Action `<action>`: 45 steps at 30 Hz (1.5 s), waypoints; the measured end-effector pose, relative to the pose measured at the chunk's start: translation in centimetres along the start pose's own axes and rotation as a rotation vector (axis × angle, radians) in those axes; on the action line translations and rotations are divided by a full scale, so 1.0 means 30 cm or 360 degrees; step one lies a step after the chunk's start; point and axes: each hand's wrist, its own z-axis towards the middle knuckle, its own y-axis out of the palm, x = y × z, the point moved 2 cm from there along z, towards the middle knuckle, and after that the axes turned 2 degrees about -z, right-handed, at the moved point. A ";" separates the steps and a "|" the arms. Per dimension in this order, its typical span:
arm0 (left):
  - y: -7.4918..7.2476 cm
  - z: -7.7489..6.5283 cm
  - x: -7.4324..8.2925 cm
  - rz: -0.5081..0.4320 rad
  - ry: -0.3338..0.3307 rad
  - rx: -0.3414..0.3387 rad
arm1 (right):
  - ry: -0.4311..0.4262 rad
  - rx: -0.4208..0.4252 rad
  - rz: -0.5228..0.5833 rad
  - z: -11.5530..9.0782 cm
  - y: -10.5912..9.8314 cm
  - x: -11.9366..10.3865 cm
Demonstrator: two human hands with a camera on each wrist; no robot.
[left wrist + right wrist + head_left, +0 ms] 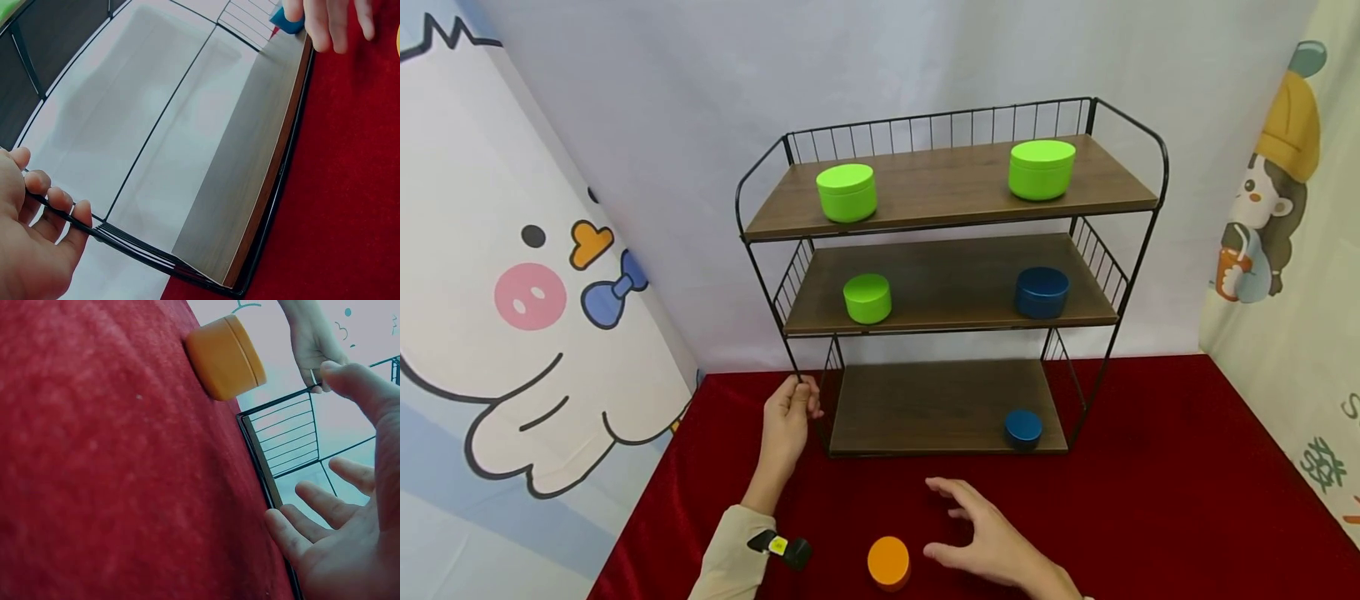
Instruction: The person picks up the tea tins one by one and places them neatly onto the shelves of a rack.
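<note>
My left hand grips the left front post of a three-tier shelf rack, its fingers curled round the black metal rod. Over the red cloth, my right hand is held with fingers spread and nothing between them. Just left of it stands an orange round tin, apart from the fingers; the right wrist view shows the lidded orange tin from the side. On the bottom board, beyond the right hand, sits a small blue tin near the right front corner.
Two green tins, one left and one right, stand on the top board. The middle board bears a green tin and a dark blue tin. Red cloth covers the table; printed curtains hang around it.
</note>
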 end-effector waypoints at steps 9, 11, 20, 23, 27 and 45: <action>0.002 0.002 0.001 -0.0011 0.0001 0.0008 | 0.0015 -0.0133 0.0028 0.003 0.026 0.010; 0.002 0.002 0.001 -0.0007 0.0005 0.0006 | 0.0005 -0.0156 0.0028 0.004 0.031 0.011; 0.002 0.004 0.003 0.0010 -0.0003 0.0003 | 0.0000 -0.0241 0.0038 0.016 0.053 0.008; 0.002 0.004 0.004 0.0007 -0.0005 0.0003 | -0.0004 -0.0254 0.0023 0.020 0.063 0.006; 0.002 0.004 0.005 0.0011 -0.0004 0.0000 | -0.0013 -0.0254 0.0012 0.026 0.075 -0.001; 0.003 0.005 0.001 -0.0002 -0.0017 -0.0005 | -0.0016 -0.0313 0.0063 0.033 0.105 -0.018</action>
